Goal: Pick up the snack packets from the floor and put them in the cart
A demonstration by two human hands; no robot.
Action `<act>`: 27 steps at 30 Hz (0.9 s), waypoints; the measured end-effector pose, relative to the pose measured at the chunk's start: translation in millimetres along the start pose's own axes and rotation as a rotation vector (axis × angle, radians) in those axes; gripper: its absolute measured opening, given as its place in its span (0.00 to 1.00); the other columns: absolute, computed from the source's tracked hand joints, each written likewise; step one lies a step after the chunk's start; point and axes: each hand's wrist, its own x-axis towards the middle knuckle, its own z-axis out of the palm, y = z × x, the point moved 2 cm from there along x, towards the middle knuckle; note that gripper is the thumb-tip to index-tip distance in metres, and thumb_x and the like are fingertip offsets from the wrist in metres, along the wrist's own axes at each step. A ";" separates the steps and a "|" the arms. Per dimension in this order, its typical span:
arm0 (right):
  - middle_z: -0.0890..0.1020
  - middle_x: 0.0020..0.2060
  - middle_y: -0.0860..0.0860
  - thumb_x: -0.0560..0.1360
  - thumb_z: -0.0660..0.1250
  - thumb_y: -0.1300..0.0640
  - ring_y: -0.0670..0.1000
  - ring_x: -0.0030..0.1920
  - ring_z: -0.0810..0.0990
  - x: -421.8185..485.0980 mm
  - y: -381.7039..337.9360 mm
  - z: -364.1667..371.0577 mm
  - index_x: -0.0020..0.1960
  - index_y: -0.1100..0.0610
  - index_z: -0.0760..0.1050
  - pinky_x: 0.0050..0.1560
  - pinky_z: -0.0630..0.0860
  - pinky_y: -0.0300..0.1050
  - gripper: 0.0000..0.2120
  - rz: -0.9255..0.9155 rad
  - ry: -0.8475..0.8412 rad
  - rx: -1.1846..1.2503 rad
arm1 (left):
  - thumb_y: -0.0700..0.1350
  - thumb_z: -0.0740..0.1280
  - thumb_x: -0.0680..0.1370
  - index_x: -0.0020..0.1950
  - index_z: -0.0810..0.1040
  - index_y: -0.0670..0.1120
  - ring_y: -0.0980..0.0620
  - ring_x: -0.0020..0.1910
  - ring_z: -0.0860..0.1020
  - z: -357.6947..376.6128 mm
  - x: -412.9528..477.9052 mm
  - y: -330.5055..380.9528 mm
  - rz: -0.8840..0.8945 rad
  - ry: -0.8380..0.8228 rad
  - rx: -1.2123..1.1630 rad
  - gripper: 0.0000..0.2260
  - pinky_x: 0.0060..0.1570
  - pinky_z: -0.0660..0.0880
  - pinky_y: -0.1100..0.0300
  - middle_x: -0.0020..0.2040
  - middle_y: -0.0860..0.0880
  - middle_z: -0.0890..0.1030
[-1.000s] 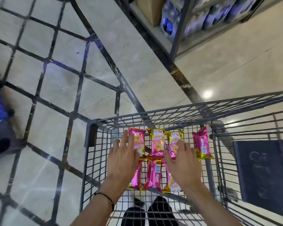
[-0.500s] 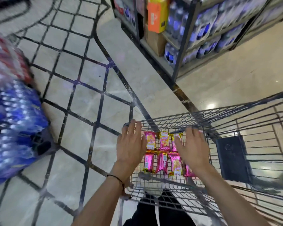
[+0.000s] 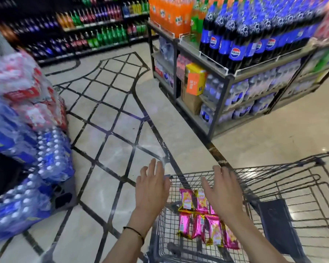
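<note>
Several pink and yellow snack packets lie flat in two rows on the bottom of the wire cart. My left hand hovers above the cart's left rim with its fingers straight and spread, holding nothing. My right hand is raised over the packets, fingers also straight and empty, and it hides part of the back row. No packet shows on the floor.
A shelf unit stacked with blue and orange soda bottles stands ahead on the right. Shrink-wrapped bottle packs are piled on the left. Tiled floor with dark lines lies between them. A dark panel sits in the cart.
Both hands have lifted off the packets and risen above the cart. The view has tilted up, showing the shelves and aisle ahead.
</note>
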 end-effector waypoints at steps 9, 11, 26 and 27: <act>0.79 0.52 0.56 0.78 0.65 0.44 0.58 0.51 0.75 9.5 -43.2 -10.9 0.61 0.58 0.73 0.42 0.76 0.52 0.20 -0.227 -0.014 0.058 | 0.54 0.59 0.80 0.73 0.67 0.47 0.40 0.64 0.73 -43.5 -40.4 -30.8 -0.244 0.099 0.061 0.23 0.54 0.77 0.46 0.74 0.45 0.70; 0.79 0.52 0.56 0.78 0.65 0.44 0.58 0.51 0.76 9.4 -52.0 -10.9 0.61 0.58 0.73 0.42 0.77 0.52 0.20 -0.303 -0.038 0.055 | 0.54 0.59 0.81 0.73 0.67 0.48 0.41 0.63 0.72 -51.5 -56.5 -35.3 -0.325 0.121 0.061 0.22 0.54 0.77 0.46 0.74 0.46 0.69; 0.77 0.60 0.58 0.78 0.63 0.43 0.61 0.59 0.72 -88.3 -167.8 6.4 0.68 0.56 0.71 0.50 0.76 0.55 0.24 -0.945 -0.297 0.156 | 0.57 0.57 0.81 0.77 0.64 0.50 0.43 0.68 0.70 -83.3 -289.7 -46.9 -1.032 0.208 0.186 0.25 0.62 0.73 0.48 0.76 0.49 0.67; 0.77 0.60 0.58 0.78 0.63 0.43 0.61 0.58 0.72 -101.7 -178.6 5.1 0.67 0.56 0.72 0.49 0.76 0.55 0.23 -0.982 -0.309 0.170 | 0.57 0.57 0.81 0.77 0.64 0.50 0.43 0.69 0.70 -87.4 -309.5 -49.0 -1.080 0.216 0.201 0.25 0.62 0.72 0.48 0.76 0.49 0.67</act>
